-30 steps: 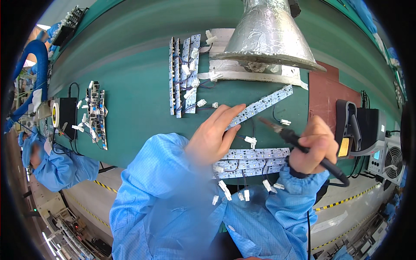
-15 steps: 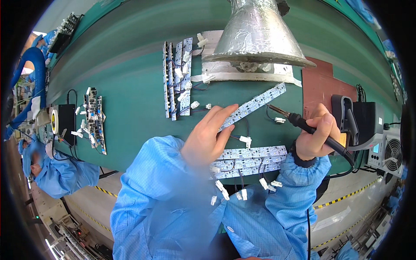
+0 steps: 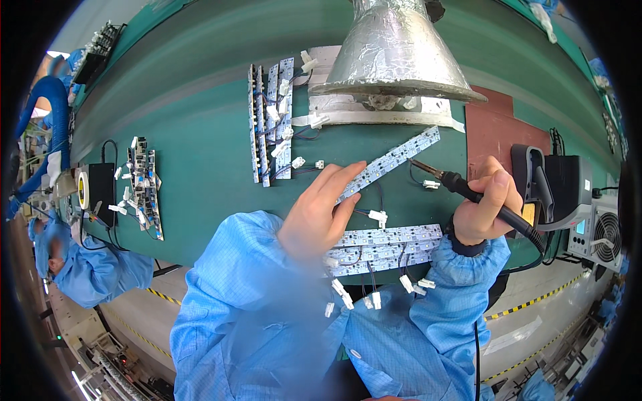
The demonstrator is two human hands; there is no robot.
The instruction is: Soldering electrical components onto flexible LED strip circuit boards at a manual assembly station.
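**Left hand [image 3: 319, 212] steadies a light strip [image 3: 396, 160] as an iron's tip meets its edge**

The strip slants over the green table [image 3: 207, 150], its lower end pinched between the left hand's thumb and fingers, its far end pointing up and to the right. Small parts dot its pale face. The right hand [image 3: 487, 208] is closed around the handle of a soldering iron [image 3: 461, 186], gripping it much like a pen. The iron's tip is at the strip's lower edge, past the middle toward the far end; whether it touches the strip, I cannot tell. Just below the tip, a thin wire ends in a white plug [image 3: 430, 184].

Nearer the person, more strips [image 3: 394, 236] lie side by side, their wires and white plugs hanging toward the blue coat [image 3: 247, 327]. Beyond the left hand, another group of strips [image 3: 287, 110] stands in a row, with plugs scattered over it. To the right of that group sits a foil-covered cone [image 3: 401, 50], wide end down.

A red-brown mat [image 3: 489, 123] lies right of the cone, and near the right hand stand a black iron holder [image 3: 533, 179] and a yellow sponge [image 3: 529, 215]. At far left, a cluster of small boards [image 3: 145, 180] lies beside a black box [image 3: 102, 190].
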